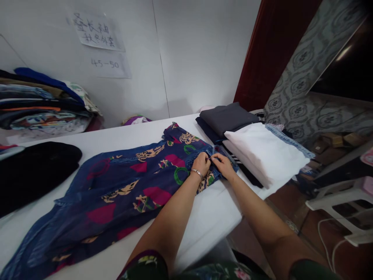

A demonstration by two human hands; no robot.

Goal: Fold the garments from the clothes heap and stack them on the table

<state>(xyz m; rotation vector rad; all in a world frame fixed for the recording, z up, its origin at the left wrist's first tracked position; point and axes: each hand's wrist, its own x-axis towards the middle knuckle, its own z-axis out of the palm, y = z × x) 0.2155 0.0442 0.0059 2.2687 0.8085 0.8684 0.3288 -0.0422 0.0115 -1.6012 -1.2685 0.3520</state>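
Note:
A dark blue patterned garment (116, 190) with magenta, tan and green prints lies spread across the white table (210, 217). Both hands meet at its right end, near the waistband. My left hand (201, 162), with a silver bracelet on the wrist, is closed and pinches the fabric edge. My right hand (222, 163) is closed too, its fingertips pinching the same edge just beside the left. The fingertips of both hands touch each other over the cloth.
A folded white cloth (266, 151) and folded grey and dark clothes (227, 116) lie right of the hands. A black garment (32, 171) lies at the left, a tall pile of folded clothes (40, 107) behind it. Paper notes (96, 33) hang on the wall. White plastic stool (346, 198) at right.

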